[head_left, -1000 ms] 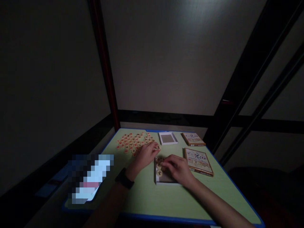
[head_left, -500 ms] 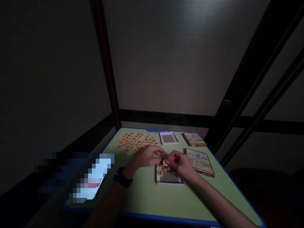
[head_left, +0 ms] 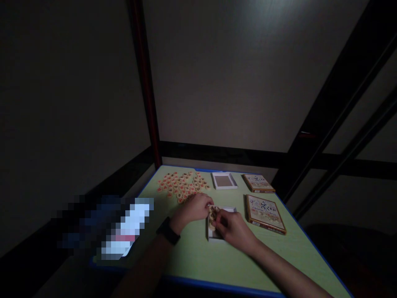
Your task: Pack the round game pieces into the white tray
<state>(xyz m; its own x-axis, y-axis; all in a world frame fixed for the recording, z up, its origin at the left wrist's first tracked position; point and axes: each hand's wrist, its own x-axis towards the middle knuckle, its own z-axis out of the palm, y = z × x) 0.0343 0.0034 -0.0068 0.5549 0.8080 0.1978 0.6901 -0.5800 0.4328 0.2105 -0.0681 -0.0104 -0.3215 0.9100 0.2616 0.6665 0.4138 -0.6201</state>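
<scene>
- One bare right hand (head_left: 234, 229), fingers bent, tips on pale round character pieces (head_left: 212, 216) inside a shallow white box (head_left: 216, 239); can't tell if it's pinching one
- left hand (head_left: 197, 206) curled by the box's far-left corner, fingertips hidden, grip unclear
- flat gold-edged box (head_left: 265, 213) near, on the right
- green tabletop (head_left: 192, 258) stretches nearward to its blue edge (head_left: 217, 282)

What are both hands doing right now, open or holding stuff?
Left hand: curled by the white box; can't tell if it's holding anything.
Right hand: at the round pieces inside; can't tell if gripping one.
</scene>
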